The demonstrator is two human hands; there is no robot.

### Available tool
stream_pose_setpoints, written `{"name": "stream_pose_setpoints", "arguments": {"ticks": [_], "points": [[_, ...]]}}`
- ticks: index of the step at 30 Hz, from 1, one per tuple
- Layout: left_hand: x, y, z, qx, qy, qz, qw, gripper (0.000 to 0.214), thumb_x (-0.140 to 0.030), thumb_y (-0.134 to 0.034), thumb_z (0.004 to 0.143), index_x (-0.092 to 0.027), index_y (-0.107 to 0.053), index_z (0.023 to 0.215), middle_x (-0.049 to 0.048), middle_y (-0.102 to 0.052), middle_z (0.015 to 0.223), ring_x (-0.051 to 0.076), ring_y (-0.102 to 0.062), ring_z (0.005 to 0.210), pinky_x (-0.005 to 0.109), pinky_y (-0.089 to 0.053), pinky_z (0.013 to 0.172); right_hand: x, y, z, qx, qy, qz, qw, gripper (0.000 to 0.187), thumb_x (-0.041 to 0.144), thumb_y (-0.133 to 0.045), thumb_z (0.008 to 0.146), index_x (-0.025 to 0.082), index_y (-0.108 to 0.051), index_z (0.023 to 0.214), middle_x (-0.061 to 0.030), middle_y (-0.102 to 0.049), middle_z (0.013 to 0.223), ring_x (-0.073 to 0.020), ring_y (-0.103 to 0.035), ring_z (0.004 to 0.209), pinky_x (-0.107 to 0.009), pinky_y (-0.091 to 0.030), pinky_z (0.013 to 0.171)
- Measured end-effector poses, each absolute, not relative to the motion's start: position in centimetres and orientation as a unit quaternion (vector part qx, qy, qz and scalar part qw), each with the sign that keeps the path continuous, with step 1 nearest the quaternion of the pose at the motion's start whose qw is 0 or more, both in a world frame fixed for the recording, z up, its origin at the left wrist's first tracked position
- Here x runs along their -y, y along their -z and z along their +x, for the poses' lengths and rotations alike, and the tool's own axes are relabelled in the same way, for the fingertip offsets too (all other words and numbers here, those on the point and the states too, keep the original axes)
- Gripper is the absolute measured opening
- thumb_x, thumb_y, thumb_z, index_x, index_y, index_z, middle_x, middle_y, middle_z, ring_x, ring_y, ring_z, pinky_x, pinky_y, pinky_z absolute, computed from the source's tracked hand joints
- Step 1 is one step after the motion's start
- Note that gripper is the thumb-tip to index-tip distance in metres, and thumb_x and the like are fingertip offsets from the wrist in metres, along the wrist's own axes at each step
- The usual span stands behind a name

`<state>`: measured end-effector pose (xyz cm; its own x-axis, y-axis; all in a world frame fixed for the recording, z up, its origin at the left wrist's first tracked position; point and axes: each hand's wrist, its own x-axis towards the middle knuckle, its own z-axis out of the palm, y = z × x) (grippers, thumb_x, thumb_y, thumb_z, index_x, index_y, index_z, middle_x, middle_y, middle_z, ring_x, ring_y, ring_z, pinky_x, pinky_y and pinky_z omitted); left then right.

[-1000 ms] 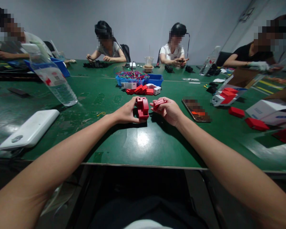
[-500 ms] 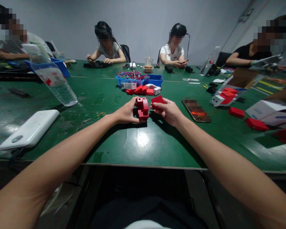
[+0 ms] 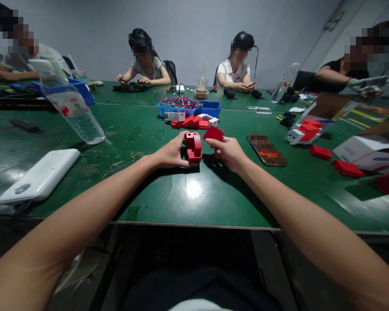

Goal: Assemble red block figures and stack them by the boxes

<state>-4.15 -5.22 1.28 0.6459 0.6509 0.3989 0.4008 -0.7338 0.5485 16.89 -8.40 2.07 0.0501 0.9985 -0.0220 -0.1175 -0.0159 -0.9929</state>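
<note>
My left hand [image 3: 174, 152] grips a red open-sided plastic housing [image 3: 194, 147] between thumb and fingers, just over the green table [image 3: 168, 203]. To its right, my right hand [image 3: 230, 152] pinches a flat red plate [image 3: 214, 133] by its lower edge. Plate and housing are apart. Behind them lies a heap of red plastic pieces [image 3: 191, 122] with a white housing [image 3: 209, 121] at its right end.
Blue bins, one full of coloured wires [image 3: 181, 103], stand behind the heap. A phone [image 3: 266, 150] and red parts [image 3: 320, 152] lie right, near white boxes [image 3: 369, 151]. Left are a tilted water bottle [image 3: 73, 108] and a white power bank [image 3: 40, 175]. Several people sit around the table.
My right hand has turned the red plate, tipping it up and slightly left. My left hand and the housing have stayed nearly still. A person at the far right has moved their hands.
</note>
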Motion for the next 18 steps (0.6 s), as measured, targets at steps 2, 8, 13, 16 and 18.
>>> {"name": "stream_pose_setpoints", "arguments": {"ticks": [2, 8, 13, 16, 18], "points": [[5.21, -1.29, -4.16, -0.298, -0.295, 0.883, 0.21, 0.085, -0.048, -0.08, 0.06, -0.016, -0.037, 0.126, 0.0166, -0.056, 0.125, 0.03, -0.059, 0.114, 0.046, -0.048, 0.1, 8.29, -1.84, 16.91, 0.461, -0.514, -0.48, 0.541, 0.031, 0.032, -0.084, 0.054, 0.014, -0.066, 0.071, 0.004, -0.055, 0.055, -0.0038, -0.035, 0.044, -0.021, -0.023, 0.04], [5.08, -1.19, -4.24, -0.296, -0.295, 0.885, 0.207, 0.085, -0.049, -0.081, 0.06, -0.016, -0.038, 0.126, 0.0162, -0.056, 0.125, 0.03, -0.059, 0.114, 0.045, -0.048, 0.1, 8.0, -1.52, 17.04, 0.487, -0.5, -0.458, 0.55, 0.025, 0.019, -0.072, 0.054, 0.016, -0.069, 0.078, 0.004, -0.06, 0.06, -0.0052, -0.039, 0.045, -0.022, -0.024, 0.042], [5.06, -1.1, -4.22, -0.287, -0.297, 0.887, 0.208, 0.085, -0.048, -0.08, 0.061, -0.015, -0.037, 0.126, 0.0167, -0.056, 0.125, 0.03, -0.059, 0.114, 0.046, -0.048, 0.1, 8.08, -1.78, 16.93, 0.482, -0.514, -0.457, 0.542, 0.039, 0.017, -0.069, 0.052, 0.018, -0.069, 0.091, 0.0023, -0.067, 0.071, -0.0092, -0.053, 0.057, -0.021, -0.031, 0.047], [5.0, -1.04, -4.22, -0.285, -0.299, 0.887, 0.206, 0.084, -0.048, -0.08, 0.061, -0.016, -0.037, 0.126, 0.0161, -0.055, 0.125, 0.03, -0.059, 0.115, 0.045, -0.048, 0.1, 8.19, -1.93, 16.84, 0.495, -0.521, -0.448, 0.532, 0.044, 0.018, -0.07, 0.055, 0.019, -0.067, 0.099, 0.0018, -0.068, 0.079, -0.0097, -0.056, 0.061, -0.021, -0.035, 0.049], [4.98, -1.04, -4.22, -0.287, -0.299, 0.888, 0.201, 0.085, -0.048, -0.081, 0.06, -0.017, -0.036, 0.126, 0.0156, -0.055, 0.126, 0.03, -0.059, 0.114, 0.046, -0.048, 0.1, 8.29, -1.97, 16.8, 0.512, -0.513, -0.443, 0.527, 0.042, 0.023, -0.074, 0.058, 0.019, -0.066, 0.1, 0.0026, -0.065, 0.078, -0.0089, -0.054, 0.06, -0.021, -0.034, 0.049]]}}
